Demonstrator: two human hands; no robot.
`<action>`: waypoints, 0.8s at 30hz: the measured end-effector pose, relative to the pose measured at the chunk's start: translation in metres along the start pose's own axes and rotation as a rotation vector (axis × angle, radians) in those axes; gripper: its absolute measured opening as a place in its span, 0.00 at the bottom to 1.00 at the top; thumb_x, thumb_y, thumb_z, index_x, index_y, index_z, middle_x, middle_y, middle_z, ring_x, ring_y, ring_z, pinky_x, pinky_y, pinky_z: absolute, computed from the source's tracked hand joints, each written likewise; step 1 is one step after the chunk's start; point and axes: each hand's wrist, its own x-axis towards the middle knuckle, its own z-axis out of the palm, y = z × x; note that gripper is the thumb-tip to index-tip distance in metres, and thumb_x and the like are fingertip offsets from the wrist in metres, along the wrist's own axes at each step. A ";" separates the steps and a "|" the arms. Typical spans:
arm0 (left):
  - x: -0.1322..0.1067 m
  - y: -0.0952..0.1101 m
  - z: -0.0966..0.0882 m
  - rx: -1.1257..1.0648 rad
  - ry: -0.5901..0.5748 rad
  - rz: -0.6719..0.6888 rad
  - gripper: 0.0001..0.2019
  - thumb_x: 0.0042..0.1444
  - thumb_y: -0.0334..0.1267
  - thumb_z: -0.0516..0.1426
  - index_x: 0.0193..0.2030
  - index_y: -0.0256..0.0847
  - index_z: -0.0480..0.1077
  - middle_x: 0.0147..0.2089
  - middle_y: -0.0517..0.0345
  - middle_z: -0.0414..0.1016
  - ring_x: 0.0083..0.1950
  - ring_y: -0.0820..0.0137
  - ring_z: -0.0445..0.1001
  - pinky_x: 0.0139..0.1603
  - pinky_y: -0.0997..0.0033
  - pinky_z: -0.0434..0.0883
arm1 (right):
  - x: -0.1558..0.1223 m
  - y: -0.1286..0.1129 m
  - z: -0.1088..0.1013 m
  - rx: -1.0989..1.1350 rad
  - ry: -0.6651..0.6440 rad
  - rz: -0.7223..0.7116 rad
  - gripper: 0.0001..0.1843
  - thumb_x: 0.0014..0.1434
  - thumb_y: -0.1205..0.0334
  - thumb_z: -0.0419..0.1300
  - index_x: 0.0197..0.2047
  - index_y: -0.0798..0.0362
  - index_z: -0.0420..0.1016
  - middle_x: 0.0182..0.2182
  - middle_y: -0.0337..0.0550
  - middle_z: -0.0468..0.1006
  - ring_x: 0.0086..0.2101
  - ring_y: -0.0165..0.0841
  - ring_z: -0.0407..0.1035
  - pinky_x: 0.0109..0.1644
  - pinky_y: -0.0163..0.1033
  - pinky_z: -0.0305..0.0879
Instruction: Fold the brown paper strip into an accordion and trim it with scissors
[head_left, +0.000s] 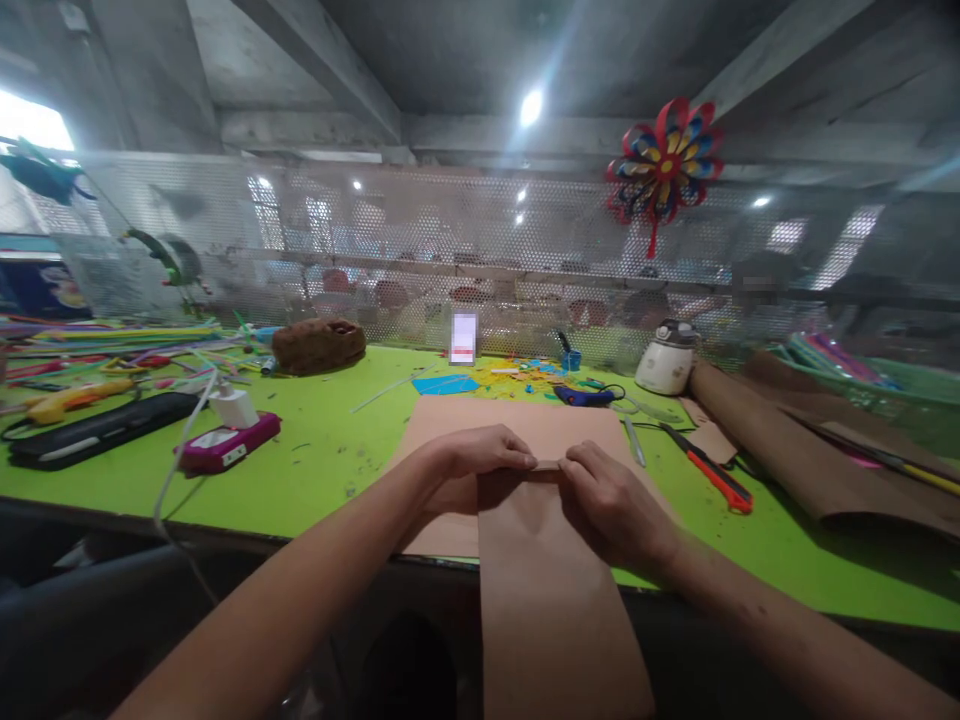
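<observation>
A long sheet of brown paper (559,610) hangs over the table's front edge towards me, its far edge folded or rolled into a narrow lip. At the left end of that lip, my left hand (489,450) pinches the paper between thumb and fingers. My right hand (613,498) grips the same lip at the other end, its fingers curled. Only a short stretch of the lip shows between the two hands. Beneath them, a wider tan sheet (517,422) lies flat on the green table.
An orange box cutter (721,482) lies to the right, near a big brown paper roll (795,440). On the left are a magenta power strip (231,442) and a black case (105,428). Behind stand a phone (463,338) and a white kettle-like pot (666,362).
</observation>
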 end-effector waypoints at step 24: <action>0.000 -0.004 -0.004 0.310 0.044 0.110 0.17 0.55 0.47 0.51 0.33 0.33 0.71 0.26 0.60 0.64 0.28 0.75 0.59 0.28 0.77 0.57 | 0.048 0.029 0.008 1.004 -0.391 0.471 0.23 0.49 0.41 0.58 0.21 0.54 0.64 0.17 0.35 0.59 0.21 0.27 0.52 0.24 0.34 0.47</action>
